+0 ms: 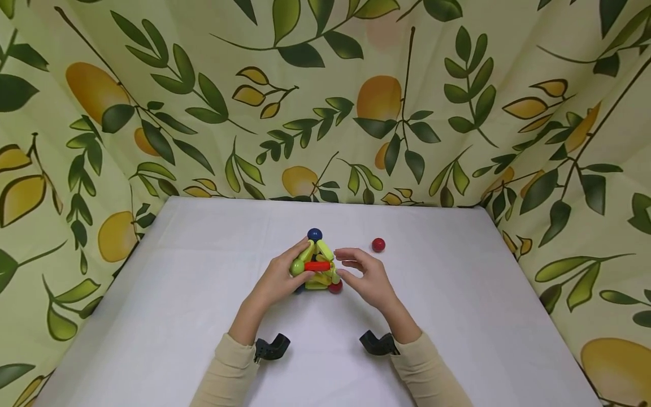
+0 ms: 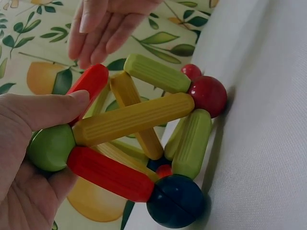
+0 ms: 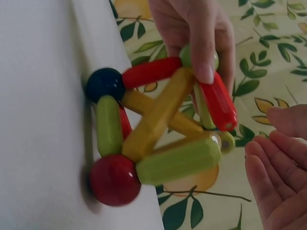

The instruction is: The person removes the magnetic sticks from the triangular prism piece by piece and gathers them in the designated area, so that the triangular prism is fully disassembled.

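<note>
A frame of magnetic building sticks and balls [image 1: 317,280] stands on the table. My left hand [image 1: 277,278] grips it at the left by its green ball [image 2: 52,147], the thumb lying on a red stick [image 3: 218,101]. The far end of that stick touches no ball in the right wrist view. A blue ball [image 1: 315,234] sits at the far end of the frame in the head view; a red ball [image 3: 115,180] and another blue ball [image 2: 175,201] are at its base. Beside the right side, my right hand [image 1: 370,277] holds nothing, its fingers slightly bent and apart from the sticks.
A loose red ball [image 1: 378,245] lies on the white table [image 1: 458,316], beyond my right hand. Patterned cloth [image 1: 325,102] with leaves and fruit hangs behind the table and along both sides. A black wrist mount [image 1: 272,347] sits at each cuff.
</note>
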The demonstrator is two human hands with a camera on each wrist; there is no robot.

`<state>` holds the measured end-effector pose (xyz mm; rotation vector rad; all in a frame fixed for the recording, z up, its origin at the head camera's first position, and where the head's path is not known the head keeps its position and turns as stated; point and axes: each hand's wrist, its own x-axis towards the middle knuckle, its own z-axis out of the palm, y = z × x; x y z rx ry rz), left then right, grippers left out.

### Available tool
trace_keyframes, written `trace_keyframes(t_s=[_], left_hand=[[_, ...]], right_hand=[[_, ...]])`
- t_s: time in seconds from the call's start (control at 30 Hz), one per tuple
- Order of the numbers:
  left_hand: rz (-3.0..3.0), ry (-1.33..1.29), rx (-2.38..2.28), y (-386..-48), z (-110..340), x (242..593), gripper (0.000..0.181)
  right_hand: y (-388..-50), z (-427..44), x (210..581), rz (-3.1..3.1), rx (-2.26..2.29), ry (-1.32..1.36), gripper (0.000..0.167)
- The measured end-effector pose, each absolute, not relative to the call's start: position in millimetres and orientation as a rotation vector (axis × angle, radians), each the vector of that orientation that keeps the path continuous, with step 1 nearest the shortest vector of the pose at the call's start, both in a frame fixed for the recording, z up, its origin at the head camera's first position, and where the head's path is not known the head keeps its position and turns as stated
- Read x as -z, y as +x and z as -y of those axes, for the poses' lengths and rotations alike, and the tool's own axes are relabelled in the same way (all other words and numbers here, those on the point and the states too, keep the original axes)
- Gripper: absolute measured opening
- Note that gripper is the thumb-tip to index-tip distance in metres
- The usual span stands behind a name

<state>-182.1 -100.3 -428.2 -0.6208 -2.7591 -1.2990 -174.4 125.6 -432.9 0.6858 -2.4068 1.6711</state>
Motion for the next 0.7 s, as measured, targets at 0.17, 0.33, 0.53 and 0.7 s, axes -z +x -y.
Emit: trace_keyframes(t_s=[0.17,0.33,0.53,0.7], left_hand=[[2.747,-0.640,1.290,-183,100,427,0.066],[2.743,-0.688,1.281,-183,104,429,0.066],[2.727,-0.744,1.279,-183,107,429,0.062],[2.718,-0.761,1.280,-183,108,430,0.063]], right_hand=[[-172,-114,437,2.443,-1.536,0.708,0.033],[-171,-106,444,2.437,-1.388,0.731,0.034],[-171,-98,449,2.331,-1.278,0.756,0.033],[-172,-92,454,2.226,-1.214,0.757,0.028]])
